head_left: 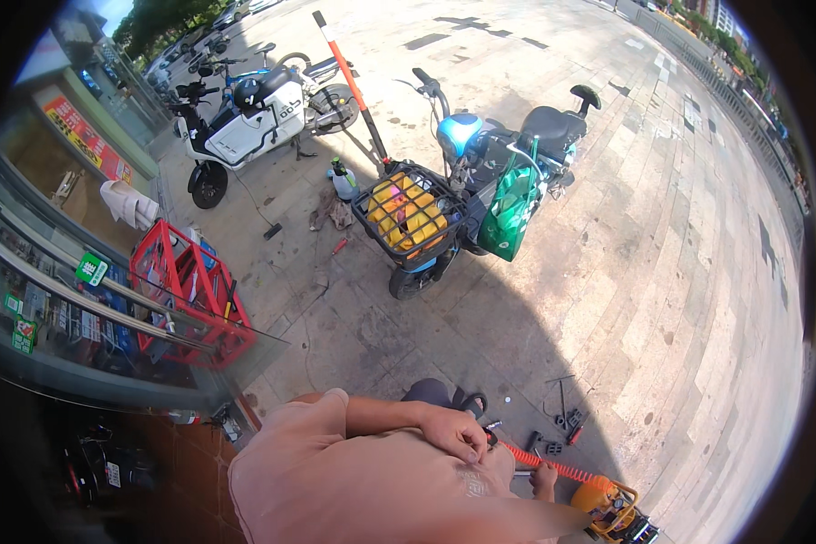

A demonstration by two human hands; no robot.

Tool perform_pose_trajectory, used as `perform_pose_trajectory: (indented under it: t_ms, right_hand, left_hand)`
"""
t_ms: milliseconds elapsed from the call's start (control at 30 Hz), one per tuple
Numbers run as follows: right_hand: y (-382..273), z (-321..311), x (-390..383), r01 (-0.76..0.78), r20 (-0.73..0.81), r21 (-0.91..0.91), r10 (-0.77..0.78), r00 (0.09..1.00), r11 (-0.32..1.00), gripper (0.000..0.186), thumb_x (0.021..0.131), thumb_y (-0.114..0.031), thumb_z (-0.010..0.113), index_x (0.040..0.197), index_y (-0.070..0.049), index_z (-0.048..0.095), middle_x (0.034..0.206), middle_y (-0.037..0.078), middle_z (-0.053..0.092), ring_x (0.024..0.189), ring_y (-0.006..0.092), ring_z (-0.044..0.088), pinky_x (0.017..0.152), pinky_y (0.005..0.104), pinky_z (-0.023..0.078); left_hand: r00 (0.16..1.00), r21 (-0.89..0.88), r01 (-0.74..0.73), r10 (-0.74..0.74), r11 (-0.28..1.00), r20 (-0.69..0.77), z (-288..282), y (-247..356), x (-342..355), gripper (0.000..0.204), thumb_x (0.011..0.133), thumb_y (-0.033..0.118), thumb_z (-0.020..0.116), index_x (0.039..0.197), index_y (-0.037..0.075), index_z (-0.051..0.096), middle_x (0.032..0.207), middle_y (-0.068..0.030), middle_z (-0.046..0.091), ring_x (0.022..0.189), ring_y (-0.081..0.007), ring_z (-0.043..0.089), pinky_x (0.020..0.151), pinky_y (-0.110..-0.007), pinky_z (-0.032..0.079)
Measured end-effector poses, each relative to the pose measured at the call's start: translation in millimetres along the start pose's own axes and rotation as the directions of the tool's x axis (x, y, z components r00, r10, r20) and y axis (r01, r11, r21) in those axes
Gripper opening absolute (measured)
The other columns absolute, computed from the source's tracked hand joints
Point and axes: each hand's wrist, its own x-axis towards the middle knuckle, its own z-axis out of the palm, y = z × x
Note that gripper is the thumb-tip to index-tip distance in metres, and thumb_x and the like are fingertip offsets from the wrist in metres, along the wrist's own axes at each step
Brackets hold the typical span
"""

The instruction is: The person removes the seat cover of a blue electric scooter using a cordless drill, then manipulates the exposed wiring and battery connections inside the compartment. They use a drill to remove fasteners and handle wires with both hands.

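My left hand is in front of my shirt, its fingers curled together; what lies within them, if anything, is hidden. Just beside its fingertips is a small black-and-red fitting, where an orange coiled air hose begins. The hose runs right to a yellow air compressor. My right hand is lower, below the hose, with its fingers closed round a silver metal bar. The bar's far part is hidden by my body.
Black and red hand tools lie on the paving ahead. A blue electric scooter with a loaded basket and green bag stands farther off. A red rack is beside the glass door at left; a white scooter is behind.
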Motion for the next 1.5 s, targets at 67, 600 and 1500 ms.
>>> perform_pose_trajectory:
  t_ms: [67,600,1500]
  right_hand:
    - [-124,-3,51,0.12,-0.118,-0.091,-0.13,0.984,0.989,0.027,0.093,-0.016,0.05,0.112,-0.001,0.062,0.068,0.005,0.056,0.044,0.0132,0.047,0.036,0.0287,0.036]
    - [-489,44,249,0.029,0.049,-0.4,-0.01,0.999,0.916,0.029,0.091,-0.013,0.052,0.115,-0.001,0.062,0.082,0.009,0.067,0.061,0.0169,0.062,0.046,0.0292,0.048]
    - [-1134,492,507,0.431,0.699,-0.427,-0.013,0.715,0.795,0.038,0.097,-0.025,0.053,0.127,-0.001,0.054,0.096,0.011,0.064,0.071,0.0176,0.06,0.054,0.0302,0.049]
  left_hand:
    - [0.993,0.022,0.027,-0.024,0.999,-0.116,-41,14,30,0.023,0.093,0.016,0.063,0.108,-0.001,0.067,0.118,-0.0139,0.064,0.112,-0.0226,0.06,0.098,-0.037,0.045]
    - [0.702,-0.234,-0.352,0.09,0.906,-0.707,-403,128,195,0.038,0.096,0.013,0.061,0.132,0.003,0.053,0.121,-0.0068,0.059,0.11,-0.0128,0.056,0.097,-0.029,0.046]
    - [-0.854,-0.169,-0.453,-0.481,0.875,-0.199,-555,158,288,0.02,0.086,0.011,0.067,0.094,0.003,0.05,0.059,-0.0022,0.051,0.045,-0.0105,0.048,0.042,-0.026,0.039]
